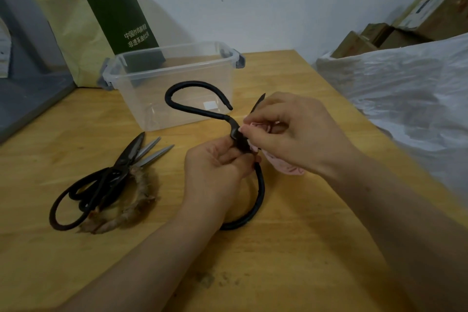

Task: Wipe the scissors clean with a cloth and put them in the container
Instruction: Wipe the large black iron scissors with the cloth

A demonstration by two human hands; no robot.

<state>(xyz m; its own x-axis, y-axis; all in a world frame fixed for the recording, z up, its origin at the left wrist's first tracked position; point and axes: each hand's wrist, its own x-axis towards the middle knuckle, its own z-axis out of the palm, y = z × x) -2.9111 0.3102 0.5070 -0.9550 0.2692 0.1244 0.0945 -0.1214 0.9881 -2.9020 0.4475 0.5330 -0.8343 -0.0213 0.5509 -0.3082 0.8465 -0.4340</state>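
Note:
My left hand [217,167] grips a pair of black scissors [192,109] near the pivot, above the wooden table [291,248]. One big handle loop rises toward the container, the other curves down past my wrist. My right hand [291,132] pinches a pink cloth [286,167] against the scissors at the pivot; a dark blade tip pokes out above its fingers. The clear plastic container [174,83] with grey clips stands open just behind, nothing in it.
On the table to the left lie more scissors [106,180] in a pile, black-handled and silver-bladed, over a frayed fibrous ring [136,200]. A green and yellow bag [101,25] leans on the wall. White plastic sheeting [405,99] and cardboard boxes [405,25] sit right.

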